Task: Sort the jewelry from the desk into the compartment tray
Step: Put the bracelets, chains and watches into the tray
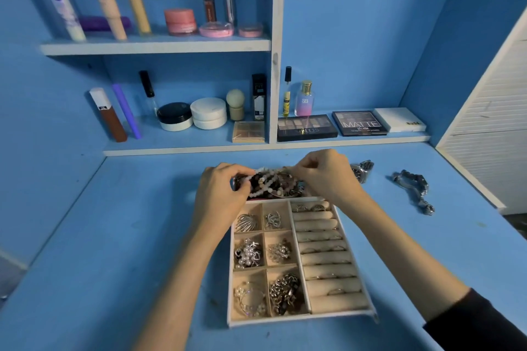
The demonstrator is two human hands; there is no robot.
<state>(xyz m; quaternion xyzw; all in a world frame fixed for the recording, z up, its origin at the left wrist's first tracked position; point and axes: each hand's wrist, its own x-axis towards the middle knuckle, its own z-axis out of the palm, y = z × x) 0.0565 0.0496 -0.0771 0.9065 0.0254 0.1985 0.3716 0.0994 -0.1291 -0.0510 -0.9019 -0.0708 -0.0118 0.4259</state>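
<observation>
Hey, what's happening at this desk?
A person is sorting jewelry. The left hand and right hand pinch a pale beaded bracelet over a pile of bracelets at the tray's far end. Its other compartments already hold pieces. A watch and a link band lie on the desk.

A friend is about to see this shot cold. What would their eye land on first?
The left hand and the right hand pinch a pale beaded strand above a dark jewelry heap at the far end of the cream compartment tray. Right of them, a round-faced silver wristwatch and a silver link-band watch lie on the blue desk.
</observation>
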